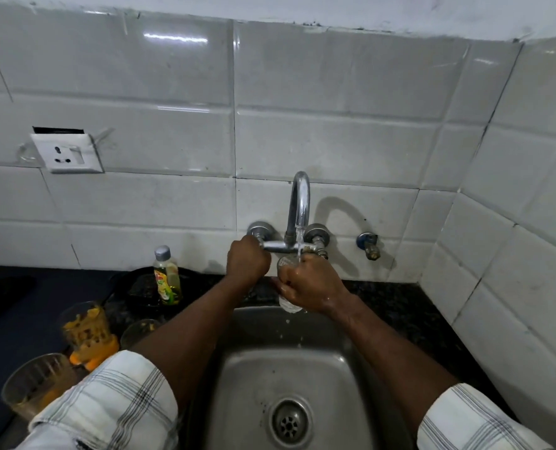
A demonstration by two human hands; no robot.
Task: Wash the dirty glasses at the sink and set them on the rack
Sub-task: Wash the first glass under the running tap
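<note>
My right hand (309,284) grips a clear glass (289,303) under the running tap (299,203); water streams into its mouth and drips into the steel sink (257,378). My left hand (247,259) is curled round the tap's left valve handle. On the dark counter at the left stand three dirty glasses: one with orange residue (87,329), a smaller one (138,331) partly behind my left forearm, and a large one (33,384) at the near left. No rack is in view.
A bottle of green dish soap (167,277) stands on the counter by the wall. A spare wall tap (369,245) sticks out at the right. A socket (67,154) is on the tiled wall. The sink drain (289,423) lies below.
</note>
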